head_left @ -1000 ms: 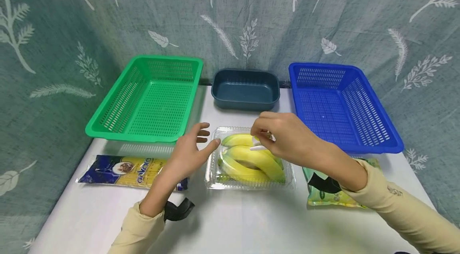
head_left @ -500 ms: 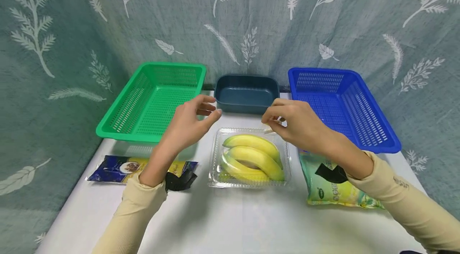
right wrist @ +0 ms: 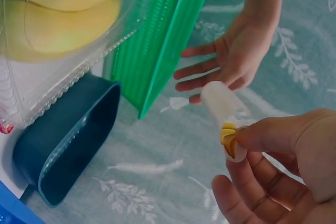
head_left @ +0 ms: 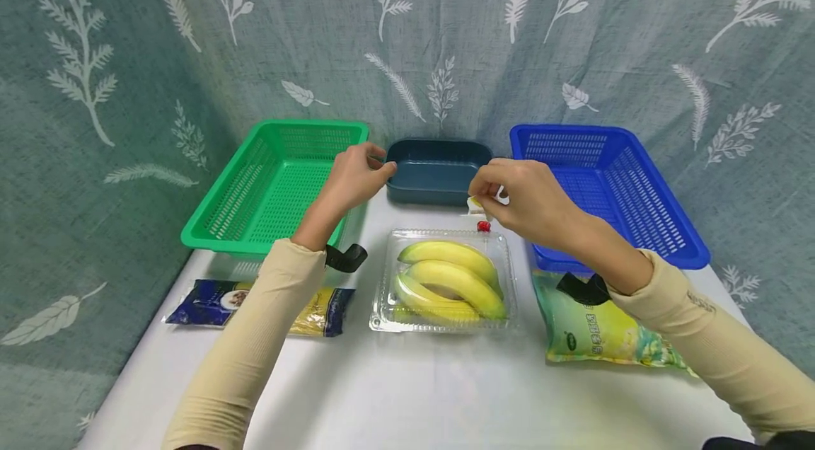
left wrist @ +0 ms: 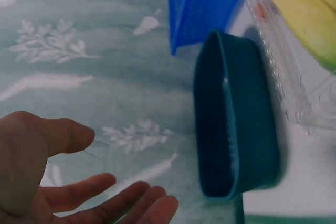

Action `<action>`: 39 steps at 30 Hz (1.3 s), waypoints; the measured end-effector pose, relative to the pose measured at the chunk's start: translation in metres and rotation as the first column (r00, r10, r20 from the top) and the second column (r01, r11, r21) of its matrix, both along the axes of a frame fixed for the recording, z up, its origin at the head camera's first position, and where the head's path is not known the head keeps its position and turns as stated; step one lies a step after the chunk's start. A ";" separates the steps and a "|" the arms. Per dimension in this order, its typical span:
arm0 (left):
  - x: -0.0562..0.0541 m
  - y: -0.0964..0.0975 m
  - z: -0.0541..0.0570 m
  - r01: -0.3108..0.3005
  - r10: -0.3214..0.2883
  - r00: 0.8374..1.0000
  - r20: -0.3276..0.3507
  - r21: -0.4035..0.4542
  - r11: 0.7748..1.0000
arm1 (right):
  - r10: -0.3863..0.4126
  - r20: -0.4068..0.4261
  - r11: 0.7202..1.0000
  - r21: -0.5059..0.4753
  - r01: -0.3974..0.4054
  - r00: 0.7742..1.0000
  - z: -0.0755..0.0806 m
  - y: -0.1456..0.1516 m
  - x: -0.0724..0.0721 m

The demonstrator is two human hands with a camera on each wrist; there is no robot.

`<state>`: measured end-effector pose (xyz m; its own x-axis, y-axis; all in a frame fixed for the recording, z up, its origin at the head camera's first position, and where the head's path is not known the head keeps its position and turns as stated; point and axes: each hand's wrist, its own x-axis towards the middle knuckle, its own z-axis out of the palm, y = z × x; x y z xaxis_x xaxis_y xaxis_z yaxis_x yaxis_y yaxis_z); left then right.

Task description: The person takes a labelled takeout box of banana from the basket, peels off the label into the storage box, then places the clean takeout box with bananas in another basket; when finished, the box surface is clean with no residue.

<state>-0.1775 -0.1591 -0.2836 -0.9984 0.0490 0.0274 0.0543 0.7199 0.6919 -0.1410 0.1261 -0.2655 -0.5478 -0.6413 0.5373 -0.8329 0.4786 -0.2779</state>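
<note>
Small white cylinder with a yellow-gold patch (right wrist: 224,108): held in the air off the near right corner of the tray; smooth and rounded, its material not certain.
Right hand (head_left: 525,199): the cylinder is pinched between thumb and fingertip at its patched end.
Left hand (head_left: 358,174): poised off the tray's left end, fingers relaxed and apart, nothing held.
Cylinder step: judged to be mid-handling, held up and not yet set down.
Cylinder's next move: a steady pinch and a path clear of the tray's rim seem called for before any release.
Dark teal rectangular tray (head_left: 439,197): the landmark; smooth-walled, with rounded corners.
Small shiny red object (head_left: 484,226): seen in front of the tray, towards its right end; too small to be identified.
Clear ribbed plastic box (head_left: 380,312): set in front of the tray, with at least 3 curved yellow bananas (head_left: 455,278) inside.
Baskets: a green slotted plastic basket (head_left: 283,188) is placed left of the tray, a blue slotted plastic basket (head_left: 586,195) right of it.
Packets: a long glossy blue-and-yellow packet (head_left: 206,303) is laid front-left of the tray, a plump green-and-yellow pouch (head_left: 592,326) front-right.
</note>
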 end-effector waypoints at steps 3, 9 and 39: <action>-0.013 0.002 -0.004 -0.026 0.026 1.000 0.006 -0.007 1.000 | -0.014 -0.005 1.000 -0.006 0.014 1.000 0.000 -0.001 -0.006; -0.035 0.006 -0.011 -0.045 0.045 0.999 0.008 -0.052 0.998 | -0.024 -0.010 1.000 -0.009 0.023 1.000 0.000 -0.005 -0.023; -0.106 0.028 -0.068 -0.149 0.166 0.986 0.030 -0.308 0.940 | -0.135 0.224 0.990 0.079 0.120 0.965 -0.029 -0.046 -0.121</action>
<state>-0.2836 -0.1312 -0.3518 -0.9936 -0.1114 -0.0187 -0.1083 0.8925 0.4379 -0.2623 0.0801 -0.2950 -0.7309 -0.5870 0.3482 -0.6815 0.6000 -0.4190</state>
